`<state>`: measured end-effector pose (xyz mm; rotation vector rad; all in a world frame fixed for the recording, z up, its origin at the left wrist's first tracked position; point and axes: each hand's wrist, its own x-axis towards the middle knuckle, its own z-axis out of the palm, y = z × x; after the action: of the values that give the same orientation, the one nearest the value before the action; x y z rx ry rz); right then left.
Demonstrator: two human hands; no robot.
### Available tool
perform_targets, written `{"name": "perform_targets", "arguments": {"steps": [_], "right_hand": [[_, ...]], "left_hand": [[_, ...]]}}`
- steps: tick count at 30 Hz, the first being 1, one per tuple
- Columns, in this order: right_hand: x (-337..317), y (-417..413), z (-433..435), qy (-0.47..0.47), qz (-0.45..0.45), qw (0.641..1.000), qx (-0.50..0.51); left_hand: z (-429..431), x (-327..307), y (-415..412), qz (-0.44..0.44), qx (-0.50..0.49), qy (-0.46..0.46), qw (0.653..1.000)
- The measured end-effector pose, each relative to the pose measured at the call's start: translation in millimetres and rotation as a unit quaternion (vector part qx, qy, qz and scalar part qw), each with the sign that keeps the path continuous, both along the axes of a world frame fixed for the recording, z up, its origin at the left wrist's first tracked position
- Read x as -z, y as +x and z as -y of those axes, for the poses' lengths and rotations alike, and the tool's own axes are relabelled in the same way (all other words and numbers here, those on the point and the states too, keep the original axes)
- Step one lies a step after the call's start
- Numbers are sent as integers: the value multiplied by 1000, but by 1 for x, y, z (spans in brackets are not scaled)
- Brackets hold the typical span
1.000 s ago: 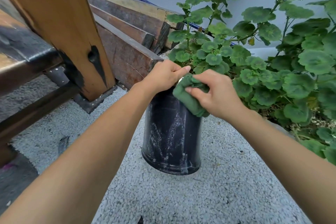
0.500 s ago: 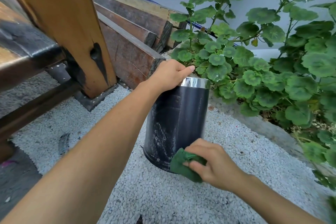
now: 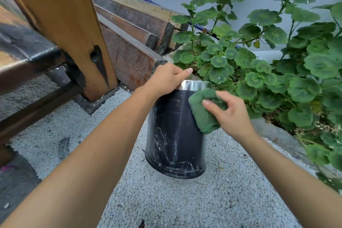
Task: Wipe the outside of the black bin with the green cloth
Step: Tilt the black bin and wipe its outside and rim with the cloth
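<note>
The black bin (image 3: 172, 135) stands on pale gravel in the middle of the head view, tilted slightly, with a shiny metal band around its top and whitish streaks low on its side. My left hand (image 3: 166, 77) grips the bin's rim at the top left. My right hand (image 3: 229, 113) holds the bunched green cloth (image 3: 201, 111) pressed against the upper right side of the bin, just under the metal band. The inside of the bin is hidden.
A thick wooden post (image 3: 63, 24) and dark bench rails stand at the left. Stacked timber beams (image 3: 133, 29) lie behind the bin. A leafy green plant (image 3: 268, 65) in a stone-edged bed crowds the right side. Gravel ground (image 3: 166, 200) spreads in front.
My right hand with the cloth went from the bin's top down to its base, then back up to the upper right side. My left hand stayed on the rim.
</note>
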<state>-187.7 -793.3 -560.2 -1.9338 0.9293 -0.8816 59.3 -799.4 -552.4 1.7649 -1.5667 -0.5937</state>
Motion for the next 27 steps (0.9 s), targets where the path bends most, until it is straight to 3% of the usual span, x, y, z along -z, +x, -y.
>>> {"name": "perform_targets", "arguments": {"steps": [3,5,10,15,20,23,27], "right_hand": [[29,-10,-34,-66,-87,993,-54],[52,-19,-58,-61,-142,984,-92],[80,-40,-92,-18,-137,979,-149],[39,-30,-63,2,-126,989,-77],[-47,2,2,-119,-26,991,55],[-68,25,21,-166,-55,982,76],[-50,35,4,-228,-124,964,49]], "left_hand": [[1,2,3,-13,-14,12,1000],[3,3,3,-18,-19,16,1000],[4,2,4,-19,-24,13,999],[-2,3,2,-21,-15,7,1000],[-10,4,-1,-4,11,-7,1000],[-12,5,2,0,11,4,1000],[-11,7,4,-12,7,3,1000]]}}
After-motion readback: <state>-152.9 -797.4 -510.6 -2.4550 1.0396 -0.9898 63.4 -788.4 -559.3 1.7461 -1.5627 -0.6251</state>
